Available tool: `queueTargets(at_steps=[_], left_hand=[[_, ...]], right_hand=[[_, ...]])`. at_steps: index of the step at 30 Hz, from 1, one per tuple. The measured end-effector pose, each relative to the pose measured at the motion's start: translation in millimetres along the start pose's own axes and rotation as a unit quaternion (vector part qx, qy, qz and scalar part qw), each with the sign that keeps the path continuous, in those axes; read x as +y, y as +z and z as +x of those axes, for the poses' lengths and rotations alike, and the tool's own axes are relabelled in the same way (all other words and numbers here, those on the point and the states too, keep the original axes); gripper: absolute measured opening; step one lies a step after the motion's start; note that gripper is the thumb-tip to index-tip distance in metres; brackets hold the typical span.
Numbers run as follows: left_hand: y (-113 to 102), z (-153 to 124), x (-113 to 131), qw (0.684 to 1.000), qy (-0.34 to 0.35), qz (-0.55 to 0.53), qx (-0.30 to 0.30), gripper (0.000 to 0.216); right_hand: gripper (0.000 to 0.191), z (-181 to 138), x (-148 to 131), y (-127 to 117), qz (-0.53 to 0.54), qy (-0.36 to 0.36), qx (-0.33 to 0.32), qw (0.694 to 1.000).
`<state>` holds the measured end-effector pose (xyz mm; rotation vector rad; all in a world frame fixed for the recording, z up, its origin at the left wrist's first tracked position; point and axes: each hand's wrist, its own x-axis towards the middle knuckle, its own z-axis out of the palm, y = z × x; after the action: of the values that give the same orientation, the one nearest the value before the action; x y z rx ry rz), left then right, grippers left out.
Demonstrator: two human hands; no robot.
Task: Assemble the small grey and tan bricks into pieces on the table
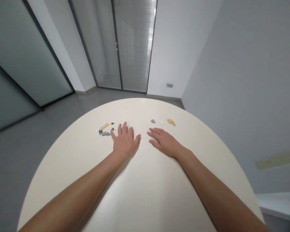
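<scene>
My left hand (pixel 124 140) lies palm down on the white round table (pixel 140 193), its fingers spread and holding nothing. Just beyond its left side are small plastic pieces that look like building bricks: a tan strip (pixel 104 126), grey pieces (pixel 104 133) and small black pieces (pixel 112 129). My right hand (pixel 163 141) also rests on the tabletop, turned inward, fingers stretched out with nothing in them. Past its fingertips sit a grey piece (pixel 153 121), white pieces (pixel 161 122) and a few tan pieces (pixel 171 122).
The table's curved far edge (pixel 141 98) lies beyond the pieces. Behind it are a glass door (pixel 135 48) with blinds and a white wall with an outlet (pixel 169 85). Frosted glass panels (pixel 19 48) stand to the left, a plain wall (pixel 251 80) to the right.
</scene>
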<state>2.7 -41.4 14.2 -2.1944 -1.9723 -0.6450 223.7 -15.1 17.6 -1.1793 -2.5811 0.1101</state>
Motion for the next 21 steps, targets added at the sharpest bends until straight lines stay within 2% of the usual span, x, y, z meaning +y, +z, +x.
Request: queueTargets(at_steps=[3,6,13,17,21], left_hand=[[-2,-1,-4,1.0,-0.023,0.012,-0.017,0.046],[-5,0,-6,0.999,-0.03,0.012,-0.024,0.048],[-3,-2,-4,1.0,-0.014,0.003,-0.028,0.047],[1,-4,2,0.999,0.034,-0.034,-0.02,0.041],[2,-2,11,0.983,0.129,-0.123,-0.032,0.039]], right_hand=[[0.045,-1,-5,2,-0.004,0.015,-0.014,1.0],[0.046,-4,-12,8,-0.007,0.043,-0.003,0.999],[0.048,-8,-17,16,0.004,0.072,0.014,0.997],[0.045,-8,-14,15,0.013,0.062,0.037,0.997],[0.042,-6,-16,11,0.012,0.054,0.053,0.997]])
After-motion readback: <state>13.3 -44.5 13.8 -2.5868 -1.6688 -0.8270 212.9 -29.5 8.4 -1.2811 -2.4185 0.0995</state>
